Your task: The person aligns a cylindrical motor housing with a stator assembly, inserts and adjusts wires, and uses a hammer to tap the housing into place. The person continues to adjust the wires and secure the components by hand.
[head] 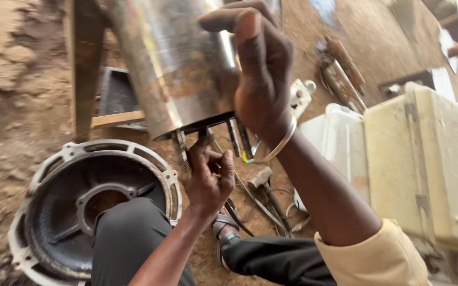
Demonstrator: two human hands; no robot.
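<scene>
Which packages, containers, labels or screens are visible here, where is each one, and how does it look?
Large plastic jerrycan: right side, on the ground, boxy, yellowish cream.
Smaller plastic container: just left of it, behind the right forearm, rounded, whitish.
No labels, signs or screens can be made out.

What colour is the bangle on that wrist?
Silver metal; the bangle on the right hand shows clearly in the head view.

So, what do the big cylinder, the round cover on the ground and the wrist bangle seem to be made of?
Cylinder: likely steel, shiny with brown rust patches.
Round cover: probably cast metal, dull dark grey inside, with paler ribs and rim lugs.
Bangle on the right wrist: silver-coloured metal, smooth and bright; which metal is unclear.
</scene>
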